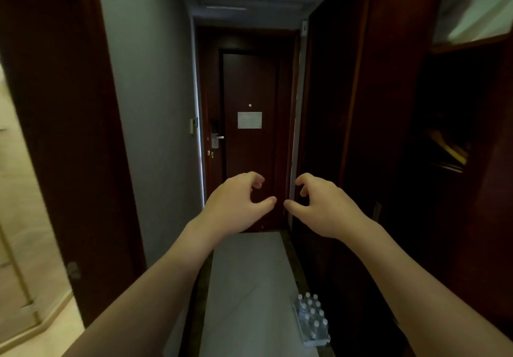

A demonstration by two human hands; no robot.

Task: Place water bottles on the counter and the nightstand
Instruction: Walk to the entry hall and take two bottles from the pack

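A shrink-wrapped pack of several small water bottles (312,319) with white caps sits on the pale floor at the lower right, against the dark wooden wardrobe. My left hand (236,204) and my right hand (319,204) are both held out in front of me at mid-height, fingers curled and apart, holding nothing. The two hands are close together, thumbs nearly facing, well above and beyond the bottle pack. No counter or nightstand is in view.
I face a narrow hallway ending at a dark entrance door (249,140) with a lever handle (218,138). A grey wall (150,106) runs on the left, and a bright doorway (22,217) opens at far left. An open dark wardrobe (444,148) lines the right.
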